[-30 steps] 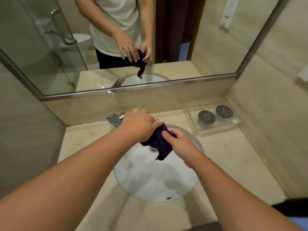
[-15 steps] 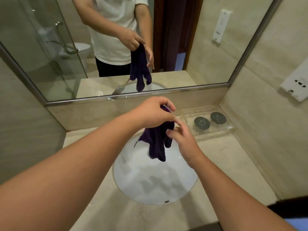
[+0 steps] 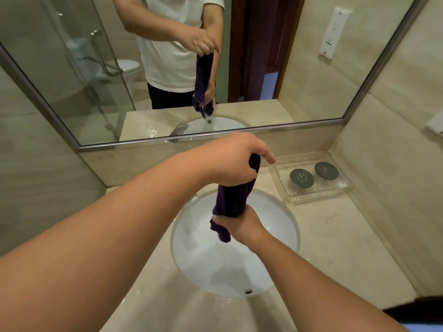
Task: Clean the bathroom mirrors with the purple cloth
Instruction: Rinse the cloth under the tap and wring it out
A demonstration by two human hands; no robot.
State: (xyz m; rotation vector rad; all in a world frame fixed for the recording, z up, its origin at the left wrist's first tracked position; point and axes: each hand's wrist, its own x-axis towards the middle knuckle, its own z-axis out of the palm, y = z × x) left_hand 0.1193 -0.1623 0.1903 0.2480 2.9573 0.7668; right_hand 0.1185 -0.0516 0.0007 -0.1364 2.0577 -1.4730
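Change: purple cloth (image 3: 233, 200), bunched a second ago, now hangs stretched over the sink (image 3: 215, 271).
Grips: your left grip (image 3: 230, 161) clenches its top, right grip (image 3: 242, 226) its lower end.
Meaning: probably wringing; mirror (image 3: 311, 92) wiping not begun.

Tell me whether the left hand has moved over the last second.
Yes. The left hand has risen from the sink basin toward the mirror frame, pulling the purple cloth taut.
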